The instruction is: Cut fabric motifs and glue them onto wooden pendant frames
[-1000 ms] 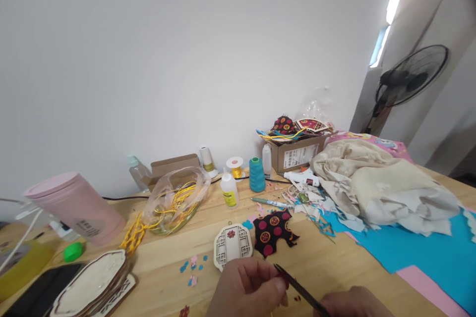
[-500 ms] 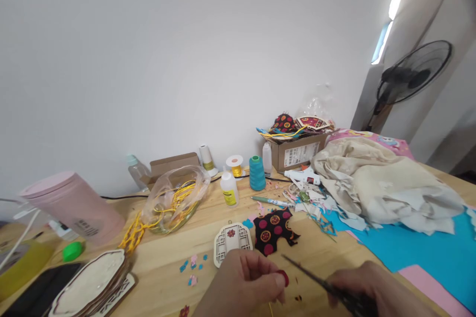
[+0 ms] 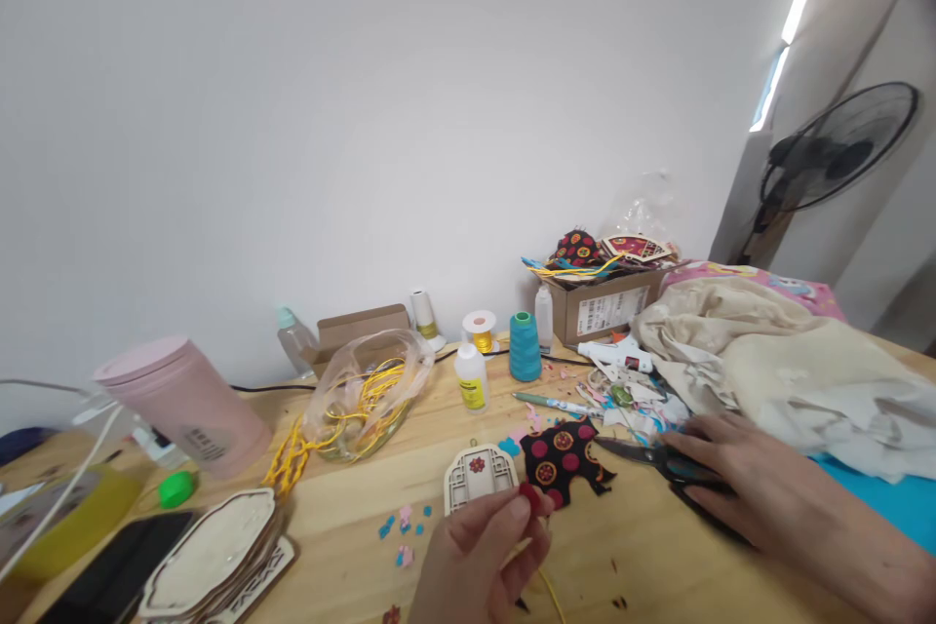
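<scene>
My left hand (image 3: 487,546) pinches a small red piece (image 3: 529,497) between thumb and fingertips, over the lower edge of a pale wooden lattice frame (image 3: 459,487) that bears a small red flower. Black scissors (image 3: 683,470) lie low over the table at the right, pointing left, with my right hand (image 3: 738,473) over their handles. Just beyond the blade tip is black fabric with red and orange circles (image 3: 560,453). A yellow cord (image 3: 550,595) runs below my left hand.
A glue bottle (image 3: 472,378), a teal thread cone (image 3: 525,347) and a pen (image 3: 560,405) stand or lie behind. Stacked wooden plates (image 3: 212,551) and a pink tumbler (image 3: 182,405) are left. Cream cloth (image 3: 775,341) and a filled cardboard box (image 3: 604,307) are right.
My right hand has moved forward with the scissors, bringing them down beside the patterned fabric. My left hand has brought the red piece nearer the wooden frame. The camera view has shifted slightly left.
</scene>
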